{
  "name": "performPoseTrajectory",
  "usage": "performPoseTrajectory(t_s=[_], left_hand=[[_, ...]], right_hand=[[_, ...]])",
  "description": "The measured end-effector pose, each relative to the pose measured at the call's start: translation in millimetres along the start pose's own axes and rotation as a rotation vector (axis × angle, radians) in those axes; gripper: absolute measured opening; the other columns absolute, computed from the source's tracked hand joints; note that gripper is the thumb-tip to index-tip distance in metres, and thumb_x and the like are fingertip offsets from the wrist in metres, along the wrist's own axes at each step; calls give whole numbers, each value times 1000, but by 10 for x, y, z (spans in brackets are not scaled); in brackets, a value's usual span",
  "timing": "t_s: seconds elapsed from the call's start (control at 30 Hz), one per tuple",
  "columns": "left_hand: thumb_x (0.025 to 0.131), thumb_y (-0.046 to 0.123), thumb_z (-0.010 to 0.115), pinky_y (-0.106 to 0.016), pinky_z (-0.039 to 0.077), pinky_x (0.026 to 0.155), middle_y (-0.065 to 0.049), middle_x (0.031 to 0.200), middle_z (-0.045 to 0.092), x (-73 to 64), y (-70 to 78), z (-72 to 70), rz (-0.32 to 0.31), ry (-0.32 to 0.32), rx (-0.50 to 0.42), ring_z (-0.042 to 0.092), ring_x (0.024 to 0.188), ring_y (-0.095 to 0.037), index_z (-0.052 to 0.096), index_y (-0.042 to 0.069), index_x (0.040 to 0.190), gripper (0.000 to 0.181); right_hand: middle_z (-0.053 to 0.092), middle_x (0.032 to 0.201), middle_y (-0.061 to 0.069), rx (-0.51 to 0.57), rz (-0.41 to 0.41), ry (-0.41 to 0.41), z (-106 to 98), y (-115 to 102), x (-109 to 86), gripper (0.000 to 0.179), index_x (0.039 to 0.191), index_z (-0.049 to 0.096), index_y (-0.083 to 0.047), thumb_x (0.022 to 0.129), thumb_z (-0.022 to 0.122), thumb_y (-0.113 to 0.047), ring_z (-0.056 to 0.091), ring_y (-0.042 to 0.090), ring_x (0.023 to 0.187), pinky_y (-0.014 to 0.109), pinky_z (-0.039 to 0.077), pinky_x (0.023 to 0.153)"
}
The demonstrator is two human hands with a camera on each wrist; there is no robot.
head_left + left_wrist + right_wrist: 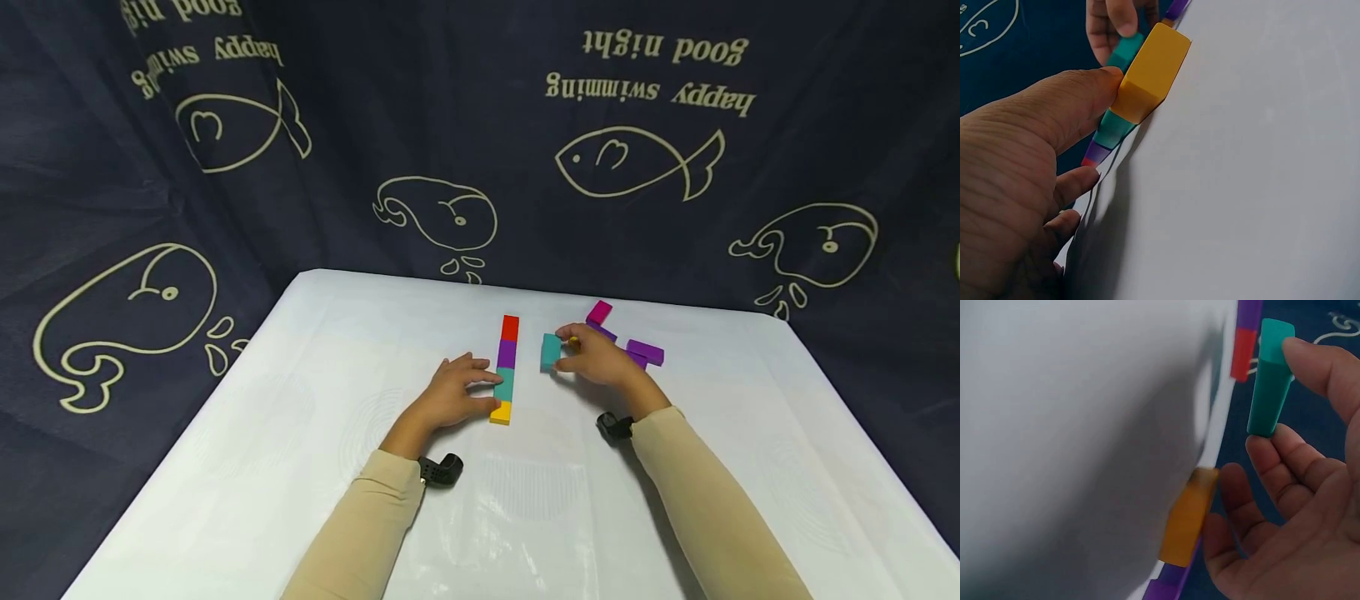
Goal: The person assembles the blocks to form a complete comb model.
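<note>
A straight row of blocks lies on the table: a red block (pixel 510 327), a purple block (pixel 507 354), a teal block (pixel 503 385) and, nearest me, a yellow block (pixel 500 413). At the row's left side is my left hand (pixel 453 393), its thumb touching the yellow block and its other fingers stretched out loosely. My right hand (pixel 598 357) pinches a second teal block (pixel 1271 378) between thumb and fingertips, to the right of the row. In the right wrist view, this block appears raised off the table.
Behind and beside my right hand lie loose blocks: a magenta block (pixel 599 312), purple blocks (pixel 645 352) and a yellow block (pixel 1188 519) mostly hidden in the head view. A dark printed cloth (pixel 337 225) hangs behind the white table (pixel 300 367).
</note>
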State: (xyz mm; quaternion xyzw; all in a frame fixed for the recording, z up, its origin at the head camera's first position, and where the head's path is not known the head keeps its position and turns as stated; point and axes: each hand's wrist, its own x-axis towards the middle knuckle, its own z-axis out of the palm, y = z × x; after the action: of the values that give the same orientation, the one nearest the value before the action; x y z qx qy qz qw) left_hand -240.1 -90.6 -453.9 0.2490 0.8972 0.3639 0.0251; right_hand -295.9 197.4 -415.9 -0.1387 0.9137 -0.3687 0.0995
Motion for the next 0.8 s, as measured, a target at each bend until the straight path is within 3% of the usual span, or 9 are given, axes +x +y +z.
performPoseTrajectory(t_s=[0.2,0.37,0.8], left_hand=[[84,27,78,-61,7,117,-11,142,54,-10,7,-2,7,5,-5,29,145,-36,73,18,121,38],[84,27,79,-61,7,117,-11,142,54,-10,-3,3,7,10,3,30,145,-36,73,18,121,38],[85,29,77,-61,7,117,-10,143,53,14,-24,17,-1,-4,30,29,145,-36,72,20,123,39]], right_hand=[[53,136,14,13,-43,4,50,-153,-240,55,134,53,-5,85,76,-19,48,35,122,50,48,97],[55,132,10,-6,-73,23,114,-268,-405,55,132,55,-9,84,77,-21,51,32,119,45,53,88],[58,127,0,32,-103,28,385,-502,-769,54,129,57,-15,81,81,-21,56,26,113,48,48,96]])
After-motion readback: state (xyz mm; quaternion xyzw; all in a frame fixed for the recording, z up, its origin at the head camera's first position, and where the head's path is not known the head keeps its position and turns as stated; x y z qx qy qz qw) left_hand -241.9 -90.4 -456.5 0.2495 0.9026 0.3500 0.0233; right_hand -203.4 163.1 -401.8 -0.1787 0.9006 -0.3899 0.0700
